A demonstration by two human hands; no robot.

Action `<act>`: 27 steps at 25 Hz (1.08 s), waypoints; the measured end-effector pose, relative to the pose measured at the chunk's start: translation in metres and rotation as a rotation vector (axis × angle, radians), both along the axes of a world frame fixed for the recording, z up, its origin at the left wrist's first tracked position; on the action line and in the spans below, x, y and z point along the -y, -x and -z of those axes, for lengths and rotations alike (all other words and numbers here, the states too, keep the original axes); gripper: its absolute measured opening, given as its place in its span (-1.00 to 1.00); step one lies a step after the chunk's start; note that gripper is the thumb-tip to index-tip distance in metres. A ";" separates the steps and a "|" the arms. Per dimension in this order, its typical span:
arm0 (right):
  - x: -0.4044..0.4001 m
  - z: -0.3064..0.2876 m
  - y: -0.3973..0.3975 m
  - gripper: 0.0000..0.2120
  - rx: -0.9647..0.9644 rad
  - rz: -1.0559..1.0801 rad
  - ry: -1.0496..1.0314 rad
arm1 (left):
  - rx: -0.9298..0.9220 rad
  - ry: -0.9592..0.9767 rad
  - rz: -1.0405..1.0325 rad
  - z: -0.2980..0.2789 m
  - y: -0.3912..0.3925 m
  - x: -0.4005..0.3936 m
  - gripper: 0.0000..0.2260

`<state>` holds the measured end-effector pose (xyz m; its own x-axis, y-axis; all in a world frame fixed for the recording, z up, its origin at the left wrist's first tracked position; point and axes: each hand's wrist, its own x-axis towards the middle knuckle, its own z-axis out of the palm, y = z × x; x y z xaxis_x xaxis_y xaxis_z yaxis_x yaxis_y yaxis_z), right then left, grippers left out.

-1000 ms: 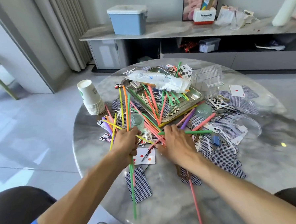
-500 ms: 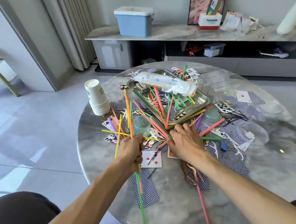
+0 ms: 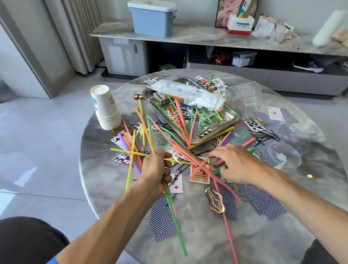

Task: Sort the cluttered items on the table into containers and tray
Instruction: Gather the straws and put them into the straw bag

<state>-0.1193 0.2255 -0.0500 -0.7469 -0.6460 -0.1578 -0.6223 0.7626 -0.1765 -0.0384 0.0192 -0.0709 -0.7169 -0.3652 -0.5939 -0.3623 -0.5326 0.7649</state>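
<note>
Coloured plastic straws [image 3: 182,149] lie tangled across the middle of the round marble table [image 3: 195,241]. My left hand [image 3: 158,171] grips a bundle of them, with a green straw [image 3: 176,218] and an orange one running through the fist. My right hand [image 3: 233,163] reaches into the pile, its fingers curled among pink and green straws; I cannot see a firm hold. A steel tray [image 3: 227,123] behind the pile holds more straws, cards and a clear plastic packet [image 3: 187,94].
A stack of paper cups [image 3: 105,107] stands at the left. Clear plastic containers [image 3: 246,97] and lids [image 3: 285,154] sit at the right. Playing cards [image 3: 161,219], hair pins and a gold hair clip [image 3: 214,202] litter the table. A sideboard stands behind.
My left hand has lifted its bundle of straws slightly. My right hand has moved right and opened its fingers over the pink and green straws.
</note>
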 end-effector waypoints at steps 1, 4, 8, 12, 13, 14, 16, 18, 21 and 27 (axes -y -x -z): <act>0.009 0.001 -0.003 -0.76 -0.023 0.046 0.064 | 0.005 -0.006 -0.014 0.000 -0.001 0.001 -0.76; 0.046 0.012 -0.014 -0.79 -0.065 0.119 0.019 | 0.015 0.008 -0.019 -0.002 -0.006 0.002 -0.76; 0.066 0.024 -0.013 -0.81 -0.072 0.202 0.042 | 0.003 0.007 -0.028 -0.005 -0.008 0.005 -0.75; 0.048 0.027 -0.010 -0.92 -0.026 0.041 0.027 | 0.006 0.004 -0.032 -0.005 -0.005 0.007 -0.75; 0.042 0.028 -0.011 -0.92 -0.081 -0.024 0.014 | 0.007 0.005 -0.028 -0.005 -0.004 0.006 -0.75; 0.038 0.027 -0.011 -0.90 -0.150 -0.091 0.031 | 0.003 0.003 -0.025 -0.005 -0.003 0.004 -0.76; 0.036 0.022 -0.008 -0.89 -0.278 -0.244 0.141 | -0.019 -0.002 -0.039 -0.007 -0.001 0.004 -0.77; 0.042 0.014 -0.008 -0.87 -0.378 -0.366 0.300 | -0.061 -0.026 -0.074 -0.012 0.001 0.009 -0.77; 0.054 -0.001 -0.010 -0.82 -0.468 -0.322 0.640 | -0.135 -0.089 -0.144 -0.019 0.004 0.020 -0.75; 0.061 0.027 -0.027 -0.76 -0.172 0.256 0.133 | -0.155 -0.107 -0.217 -0.021 -0.002 0.023 -0.76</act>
